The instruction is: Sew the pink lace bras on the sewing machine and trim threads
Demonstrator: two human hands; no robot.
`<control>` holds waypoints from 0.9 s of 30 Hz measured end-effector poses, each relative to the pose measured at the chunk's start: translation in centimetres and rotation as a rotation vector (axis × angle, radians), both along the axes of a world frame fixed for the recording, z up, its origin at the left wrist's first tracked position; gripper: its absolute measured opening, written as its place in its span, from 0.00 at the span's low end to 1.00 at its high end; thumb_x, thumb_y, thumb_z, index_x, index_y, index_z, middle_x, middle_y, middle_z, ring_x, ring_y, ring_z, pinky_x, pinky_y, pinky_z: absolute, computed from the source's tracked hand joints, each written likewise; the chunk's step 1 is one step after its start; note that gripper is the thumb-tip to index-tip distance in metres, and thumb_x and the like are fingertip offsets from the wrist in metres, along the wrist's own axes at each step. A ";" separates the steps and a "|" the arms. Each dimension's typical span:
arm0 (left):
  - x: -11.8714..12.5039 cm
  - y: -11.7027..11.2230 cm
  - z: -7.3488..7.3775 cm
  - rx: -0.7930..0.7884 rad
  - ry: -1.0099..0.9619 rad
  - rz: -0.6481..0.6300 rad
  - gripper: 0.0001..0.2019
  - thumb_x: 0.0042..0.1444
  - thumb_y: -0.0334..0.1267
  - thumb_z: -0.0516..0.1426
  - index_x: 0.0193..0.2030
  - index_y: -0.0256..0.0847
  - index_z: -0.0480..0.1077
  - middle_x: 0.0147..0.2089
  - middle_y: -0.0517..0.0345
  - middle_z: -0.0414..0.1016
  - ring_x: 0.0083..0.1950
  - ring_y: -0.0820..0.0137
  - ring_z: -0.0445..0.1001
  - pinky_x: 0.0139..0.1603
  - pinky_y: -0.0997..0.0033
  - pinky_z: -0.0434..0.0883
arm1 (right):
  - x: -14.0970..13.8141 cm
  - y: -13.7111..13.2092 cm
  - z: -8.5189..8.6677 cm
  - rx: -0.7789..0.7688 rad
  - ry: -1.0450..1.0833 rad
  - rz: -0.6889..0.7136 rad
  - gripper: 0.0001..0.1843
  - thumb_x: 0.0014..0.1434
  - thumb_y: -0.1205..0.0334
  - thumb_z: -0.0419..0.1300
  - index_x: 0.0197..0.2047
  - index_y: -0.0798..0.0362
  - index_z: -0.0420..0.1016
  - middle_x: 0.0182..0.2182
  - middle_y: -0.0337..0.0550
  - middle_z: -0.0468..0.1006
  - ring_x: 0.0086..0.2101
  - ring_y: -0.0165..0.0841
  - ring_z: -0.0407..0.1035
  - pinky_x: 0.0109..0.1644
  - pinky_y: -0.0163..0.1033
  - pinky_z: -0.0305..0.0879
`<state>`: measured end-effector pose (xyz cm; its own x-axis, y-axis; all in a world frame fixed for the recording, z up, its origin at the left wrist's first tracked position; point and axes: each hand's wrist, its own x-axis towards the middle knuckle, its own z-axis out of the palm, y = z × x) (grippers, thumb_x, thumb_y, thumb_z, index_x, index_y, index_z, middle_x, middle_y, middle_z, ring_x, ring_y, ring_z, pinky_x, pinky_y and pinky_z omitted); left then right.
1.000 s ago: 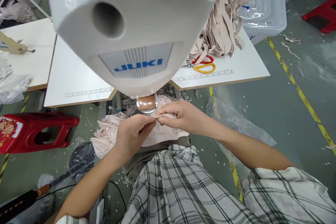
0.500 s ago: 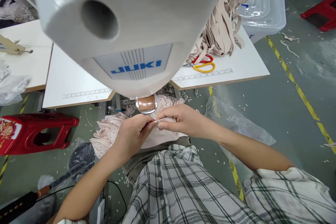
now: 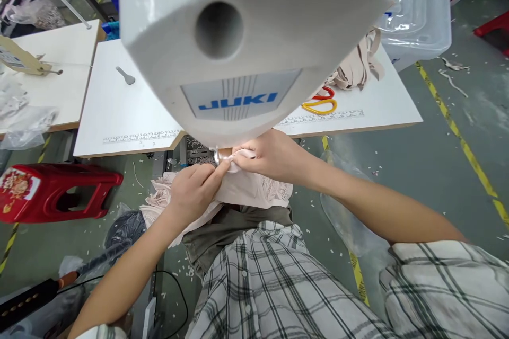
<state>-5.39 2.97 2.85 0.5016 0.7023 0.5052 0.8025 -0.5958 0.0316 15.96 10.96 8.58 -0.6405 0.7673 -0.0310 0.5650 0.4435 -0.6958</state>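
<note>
Pale pink fabric with lace [image 3: 246, 189] hangs over the front of the sewing machine [image 3: 242, 26] and down to my lap. My right hand [image 3: 274, 156] pinches a folded edge of it, close under the machine head. On the left, my left hand [image 3: 196, 190] is closed with its fingertips on the same fabric, beside the metal end of the machine arm [image 3: 222, 154]. The machine head hides the needle area. More gathered lace fabric [image 3: 159, 196] lies left of my left hand.
On the white table [image 3: 115, 95] lie scissors with red and yellow handles [image 3: 320, 106] and beige fabric strips [image 3: 358, 66]. A red stool [image 3: 59, 190] stands at left. Clear plastic boxes [image 3: 417, 10] stand at the back right. Fabric scraps litter the floor.
My hands have moved up towards the machine head, carrying the fabric edge to the machine arm's end. The view has shifted, so the machine head appears further right.
</note>
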 end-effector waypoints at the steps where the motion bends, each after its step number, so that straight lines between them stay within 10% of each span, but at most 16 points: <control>1: -0.4 0.2 -0.1 0.012 0.046 -0.020 0.19 0.63 0.27 0.53 0.57 0.47 0.72 0.31 0.60 0.75 0.30 0.71 0.68 0.31 0.69 0.59 | 0.0 0.0 0.0 0.010 -0.015 0.002 0.12 0.59 0.66 0.57 0.24 0.54 0.71 0.23 0.38 0.70 0.25 0.27 0.58 0.30 0.38 0.47; 5: -0.1 0.4 0.3 -0.005 0.146 0.016 0.19 0.62 0.27 0.52 0.56 0.47 0.73 0.26 0.60 0.68 0.27 0.70 0.64 0.26 0.68 0.53 | 0.3 -0.8 -1.1 0.079 -0.014 -0.005 0.11 0.62 0.63 0.56 0.31 0.54 0.77 0.30 0.42 0.76 0.31 0.32 0.65 0.35 0.38 0.56; 9: 1.4 -0.2 1.9 -0.113 0.212 0.106 0.17 0.63 0.28 0.49 0.56 0.40 0.71 0.23 0.61 0.63 0.24 0.70 0.60 0.22 0.66 0.45 | 0.8 -2.6 -4.1 0.506 0.106 -0.153 0.11 0.64 0.57 0.59 0.46 0.49 0.79 0.47 0.48 0.75 0.48 0.41 0.68 0.52 0.46 0.61; 13: 0.4 0.8 2.4 -0.148 0.223 0.031 0.16 0.63 0.28 0.48 0.55 0.41 0.70 0.24 0.62 0.63 0.24 0.72 0.60 0.22 0.68 0.46 | 0.6 -4.2 -6.4 0.748 0.177 -0.282 0.10 0.62 0.63 0.61 0.46 0.44 0.80 0.42 0.44 0.75 0.46 0.39 0.69 0.54 0.48 0.63; 18: -2.3 3.3 1.7 -0.082 0.351 -0.229 0.24 0.59 0.21 0.48 0.58 0.46 0.68 0.24 0.63 0.64 0.23 0.73 0.61 0.23 0.68 0.45 | 0.2 -5.4 -7.9 0.477 0.306 -0.303 0.14 0.65 0.64 0.58 0.53 0.46 0.75 0.36 0.42 0.75 0.36 0.32 0.71 0.37 0.38 0.68; 22: -1.0 2.3 2.1 -0.114 0.364 -0.103 0.21 0.59 0.23 0.49 0.55 0.44 0.70 0.23 0.63 0.62 0.22 0.72 0.61 0.22 0.67 0.43 | 0.3 -5.9 -8.7 0.144 0.468 -0.389 0.23 0.64 0.59 0.58 0.62 0.45 0.63 0.47 0.45 0.71 0.29 0.28 0.69 0.32 0.37 0.70; 27: 2.3 0.0 3.1 -0.124 0.350 0.097 0.18 0.62 0.27 0.48 0.56 0.36 0.68 0.23 0.62 0.64 0.22 0.70 0.64 0.21 0.66 0.46 | 0.6 -3.9 -7.6 0.243 0.378 -0.360 0.16 0.62 0.64 0.58 0.53 0.47 0.74 0.46 0.48 0.73 0.39 0.36 0.70 0.41 0.43 0.72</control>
<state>-3.12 2.97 5.95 0.5565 0.8001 0.2239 0.8302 -0.5251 -0.1872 16.57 7.05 0.95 -0.2703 0.8955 0.3535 0.4417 0.4416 -0.7809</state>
